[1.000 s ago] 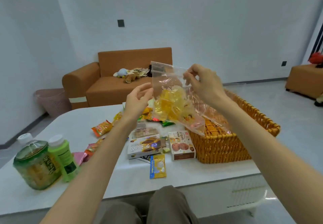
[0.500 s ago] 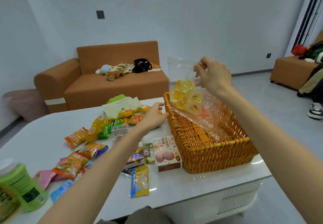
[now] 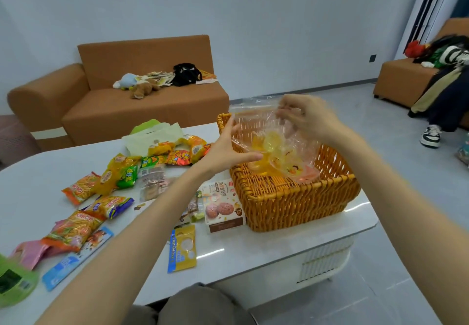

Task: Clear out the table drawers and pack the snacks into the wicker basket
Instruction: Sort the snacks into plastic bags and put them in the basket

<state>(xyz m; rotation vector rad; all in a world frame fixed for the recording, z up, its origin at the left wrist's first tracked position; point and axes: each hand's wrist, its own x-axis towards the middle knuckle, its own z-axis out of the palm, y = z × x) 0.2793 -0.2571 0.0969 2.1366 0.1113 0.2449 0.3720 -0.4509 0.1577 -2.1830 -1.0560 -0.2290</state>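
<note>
Grip of the right hand (image 3: 312, 119) is pinching the crumpled top of the clear bag (image 3: 286, 147) of yellow sweets, while the left hand (image 3: 228, 152) is lying spread against its side, the bag hanging partly inside the wicker basket (image 3: 291, 192). Thin film is probably handling floppy and slippery, with the weight sagging low, so holding the top and cradling below is looking safest. Inside, the basket is offering open room, though it is sitting near the right edge of the table (image 3: 279, 246), with snack packets (image 3: 83, 187) lying well apart on the left.

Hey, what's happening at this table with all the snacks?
A person is packing snacks into a wicker basket. Their right hand pinches the top of a clear bag of yellow jellies hanging into the basket, while the left hand rests against its side. Many packets and a biscuit box lie on the table beside it.
</note>
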